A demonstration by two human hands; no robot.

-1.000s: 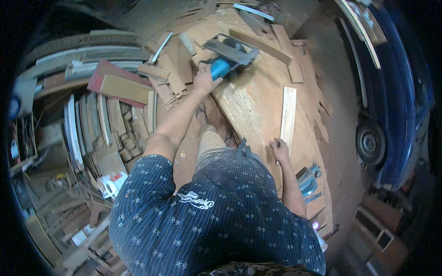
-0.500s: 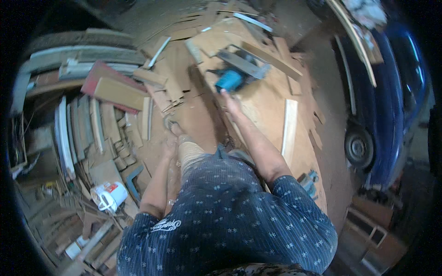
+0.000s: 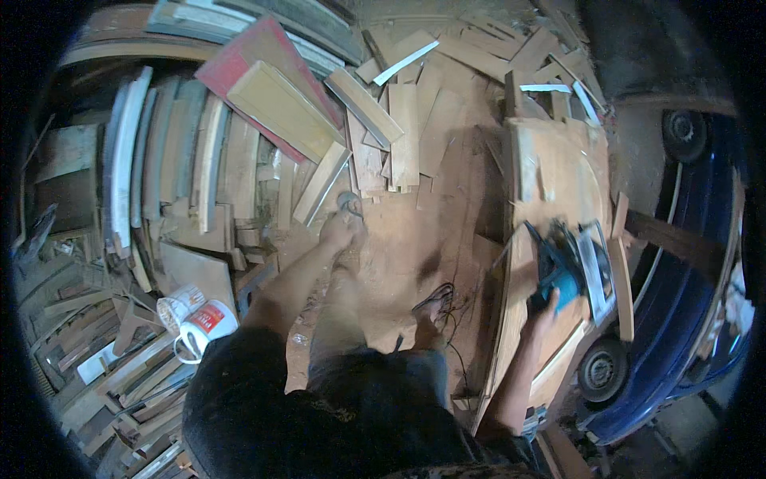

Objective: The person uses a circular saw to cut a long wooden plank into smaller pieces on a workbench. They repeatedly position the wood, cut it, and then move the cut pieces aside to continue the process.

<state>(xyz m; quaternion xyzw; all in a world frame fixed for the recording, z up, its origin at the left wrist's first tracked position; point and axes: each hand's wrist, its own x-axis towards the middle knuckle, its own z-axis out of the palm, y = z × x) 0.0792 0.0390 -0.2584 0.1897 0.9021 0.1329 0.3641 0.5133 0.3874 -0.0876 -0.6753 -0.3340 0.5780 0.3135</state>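
Observation:
On the right, my right hand (image 3: 545,313) is wrapped round the teal body of a power saw (image 3: 566,289), which looks like a circular saw with a flat metal base plate. The saw rests on a wooden worktop (image 3: 536,191), and its underside is hidden. My left arm reaches forward and down. My left hand (image 3: 339,231) hangs in front of my sandalled left foot (image 3: 349,203); its fingers are blurred, and nothing can be made out in them.
Boards and offcuts (image 3: 405,136) lie ahead. A red panel (image 3: 275,48) leans among stacked timber on the left, beside a white bucket (image 3: 209,323). A dark cable (image 3: 459,359) runs on the floor by my right foot (image 3: 435,299). A blue car (image 3: 662,319) stands right.
My view has swung left, so the worktop and saw now appear farther right. My right hand stays at the saw. My left hand reaches farther forward in view.

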